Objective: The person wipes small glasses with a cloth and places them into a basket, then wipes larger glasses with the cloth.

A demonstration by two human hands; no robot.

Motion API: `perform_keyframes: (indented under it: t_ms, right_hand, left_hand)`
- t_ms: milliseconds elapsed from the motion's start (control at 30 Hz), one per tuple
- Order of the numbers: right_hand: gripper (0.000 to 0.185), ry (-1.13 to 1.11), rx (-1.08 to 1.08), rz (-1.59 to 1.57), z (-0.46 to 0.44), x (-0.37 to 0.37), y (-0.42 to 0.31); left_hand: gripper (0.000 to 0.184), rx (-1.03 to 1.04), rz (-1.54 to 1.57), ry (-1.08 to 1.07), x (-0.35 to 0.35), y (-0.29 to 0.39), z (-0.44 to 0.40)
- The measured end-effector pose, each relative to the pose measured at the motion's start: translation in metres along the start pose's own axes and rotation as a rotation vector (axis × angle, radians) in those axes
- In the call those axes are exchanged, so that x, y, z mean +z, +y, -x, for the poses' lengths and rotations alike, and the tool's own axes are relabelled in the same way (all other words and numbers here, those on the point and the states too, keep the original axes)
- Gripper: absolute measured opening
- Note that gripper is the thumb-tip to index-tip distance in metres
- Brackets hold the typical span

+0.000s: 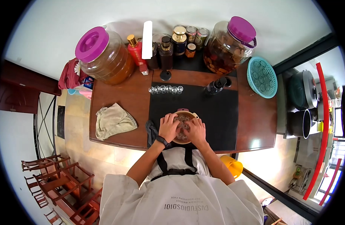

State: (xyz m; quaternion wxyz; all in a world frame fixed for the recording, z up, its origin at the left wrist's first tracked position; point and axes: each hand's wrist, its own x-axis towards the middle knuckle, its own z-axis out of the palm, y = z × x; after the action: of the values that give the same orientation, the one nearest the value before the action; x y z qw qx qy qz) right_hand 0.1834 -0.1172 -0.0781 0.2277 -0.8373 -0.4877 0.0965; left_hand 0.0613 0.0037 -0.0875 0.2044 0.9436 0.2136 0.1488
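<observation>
A round brown basket (182, 142) sits at the table's front edge, close to my body. Small clear glasses (183, 126) fill it. From the left, my left hand (168, 126) reaches over the rim with its fingers bent around glass inside. My right hand (196, 130) comes in from the opposite side, its fingers also curled onto the glasses. Fingers hide part of the contents, so which glass each hand grips is unclear. Beyond the basket, several small glasses (166, 89) stand in a row on the black mat (195, 101).
A beige cloth (115, 120) lies on the left, and a dark cloth (151, 132) beside the basket. Two large purple-lidded jars (108, 63) flank bottles (166, 54) and cans at the back. A dark bottle (216, 85) and turquoise basket (272, 88) stand right.
</observation>
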Motion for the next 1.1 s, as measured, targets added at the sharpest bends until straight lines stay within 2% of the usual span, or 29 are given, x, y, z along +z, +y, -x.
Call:
perform_keyframes:
  t_ms: [400,467,667,733,867,933,1000,1033,1100]
  right_hand:
    - [0.034,0.01,-0.002,-0.022,0.007,-0.006,-0.002]
    - [0.031,0.038,-0.015,-0.034,0.007,-0.008,-0.005]
    - [0.026,0.148,-0.023,-0.108,-0.017,-0.016,-0.009]
    - [0.026,0.159,-0.017,-0.129,-0.037,-0.013,-0.006]
    - [0.037,0.157,-0.021,-0.095,-0.09,0.001,-0.001]
    - [0.042,0.155,-0.019,-0.086,-0.117,0.013,0.001]
    - [0.049,0.108,0.003,-0.088,-0.14,0.023,0.0]
    - [0.046,0.102,0.003,-0.084,-0.147,0.024,-0.003]
    - [0.045,0.049,0.024,-0.079,-0.161,0.033,0.004]
  left_hand:
    - [0.021,-0.033,0.061,-0.028,-0.014,0.004,0.0]
    - [0.019,-0.061,0.179,0.01,-0.018,0.003,-0.002]
    - [0.016,-0.219,0.2,0.223,-0.024,-0.036,-0.018]
    - [0.018,-0.297,0.158,0.24,-0.031,-0.052,-0.032]
    - [0.034,-0.413,-0.019,0.275,-0.031,-0.096,-0.059]
    - [0.04,-0.416,-0.064,0.277,-0.027,-0.115,-0.072]
    - [0.045,-0.504,-0.022,0.123,-0.023,-0.132,-0.08]
    - [0.045,-0.514,-0.082,0.037,-0.021,-0.138,-0.084]
    - [0.042,-0.556,-0.006,0.016,-0.016,-0.151,-0.086]
